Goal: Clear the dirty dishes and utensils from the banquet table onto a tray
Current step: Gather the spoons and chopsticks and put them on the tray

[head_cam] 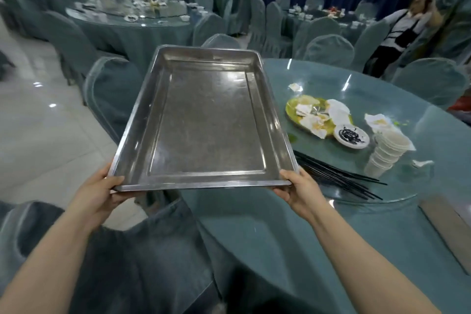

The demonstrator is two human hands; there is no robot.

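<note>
- The left hand (102, 187) and right hand (299, 190) each grip a near corner of the bare metal tray (204, 181), thumbs curled over the rim, holding it above the table (293, 224) edge and a covered chair (112, 94).
- The dirty things sit on the glass to the right: a yellow plate (290, 109) strewn with crumpled napkins, a small dish (351, 136) of dark scraps, stacked cups (384, 155), black chopsticks (339, 181).
- Risk: setting the tray down may catch the chopsticks, whose near ends lie just under its right corner, and scatter them.
- The leaning cup stack could topple if nudged.
- The fingers under the tray are hidden; the far tables are blurred.
</note>
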